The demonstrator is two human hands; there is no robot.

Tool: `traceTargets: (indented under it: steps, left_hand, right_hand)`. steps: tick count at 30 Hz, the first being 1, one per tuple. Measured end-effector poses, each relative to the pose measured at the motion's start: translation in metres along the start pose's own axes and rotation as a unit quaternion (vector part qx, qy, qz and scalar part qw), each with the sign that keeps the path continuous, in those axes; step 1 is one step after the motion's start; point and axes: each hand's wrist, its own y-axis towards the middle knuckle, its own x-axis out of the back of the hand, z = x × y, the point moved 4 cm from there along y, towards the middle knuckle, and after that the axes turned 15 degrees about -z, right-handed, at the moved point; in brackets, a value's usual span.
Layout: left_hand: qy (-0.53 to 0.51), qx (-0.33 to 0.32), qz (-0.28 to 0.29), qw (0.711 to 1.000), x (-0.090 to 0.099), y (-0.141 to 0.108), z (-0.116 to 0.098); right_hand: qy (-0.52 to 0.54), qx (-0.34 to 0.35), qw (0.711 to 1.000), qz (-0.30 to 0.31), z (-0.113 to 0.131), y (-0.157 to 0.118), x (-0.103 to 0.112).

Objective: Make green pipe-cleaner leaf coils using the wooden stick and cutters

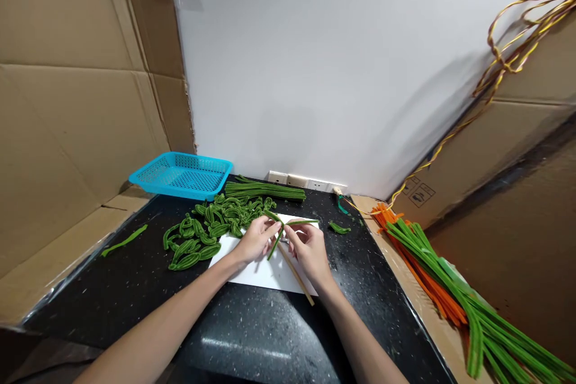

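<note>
Above a white sheet (252, 275) my left hand (257, 241) and my right hand (310, 247) meet, both closed on green pipe cleaners (273, 247). The fuzzy stems cross between my fingertips, with ends sticking out up-left, right and downward. Below my hands a thin wooden stick (297, 276) lies slanted across the sheet, its upper end hidden near my fingers. Left of my left hand spreads a pile of looped green pipe-cleaner leaf shapes (218, 216). One more curled green piece (339, 228) lies on the black tabletop (252, 336), right of my right hand.
A blue plastic basket (180, 193) stands at the back left. Behind the pile lies a bundle of straight green pipe cleaners (265, 191). Orange stems (427, 285) and brighter green stems (477, 306) lie on cardboard at right. Wall sockets (297, 181) and a twisted cable (443, 147) are behind.
</note>
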Motion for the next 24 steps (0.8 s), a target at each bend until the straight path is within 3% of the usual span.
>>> traceTargets:
  steps: [6,10,15,24]
  left_hand:
    - [-0.024,0.007,0.019,0.999,-0.001,0.0,-0.002]
    - [-0.052,0.05,0.053,0.996,-0.006,-0.006,0.0]
    - [-0.097,0.088,0.031,0.991,-0.011,-0.013,0.003]
    - [-0.172,0.142,0.01,0.975,-0.009,-0.013,0.0]
  right_hand:
    - [0.033,-0.03,0.998,-0.034,0.002,0.0,0.0]
    - [0.043,-0.027,0.998,-0.031,0.001,0.0,0.0]
    - [0.008,0.013,1.0,-0.016,-0.001,-0.001,-0.001]
    - [-0.034,0.088,0.993,-0.071,0.004,-0.008,0.005]
